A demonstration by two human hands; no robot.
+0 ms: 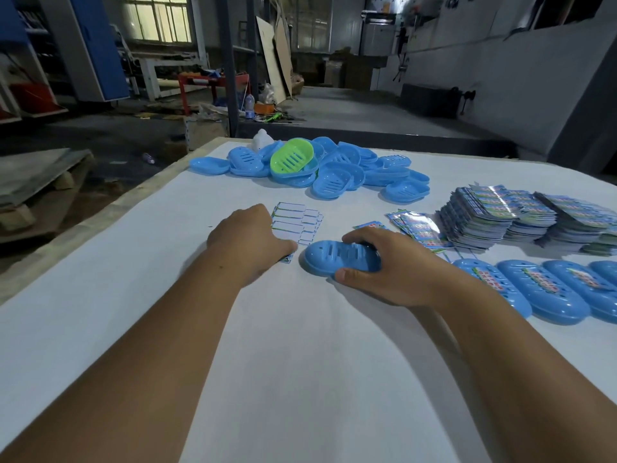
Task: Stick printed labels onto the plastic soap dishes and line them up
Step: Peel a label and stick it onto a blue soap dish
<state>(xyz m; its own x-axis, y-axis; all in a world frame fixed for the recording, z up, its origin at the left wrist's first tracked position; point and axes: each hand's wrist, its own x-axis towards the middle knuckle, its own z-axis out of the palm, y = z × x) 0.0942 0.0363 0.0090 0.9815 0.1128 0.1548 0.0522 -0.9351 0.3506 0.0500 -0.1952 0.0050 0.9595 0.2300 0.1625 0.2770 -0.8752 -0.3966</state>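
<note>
Right hand (387, 262) grips blue dish (330, 260) — label stacks (494, 215) beside.

Under your right hand (387, 262) that blue soap dish (334, 260) is smooth, slightly shiny plastic; the label stacks (494, 212) gleam like glossy printed paper; your table cover (300, 362) looks matt white.

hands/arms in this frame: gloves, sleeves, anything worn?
Both arms are bare from the bottom edge of the frame up to the hands; no sleeves show. The left hand and the right hand wear no gloves. No watch, wristband or ring is visible on either. Fingernails on the right hand look short and unpainted.
</note>
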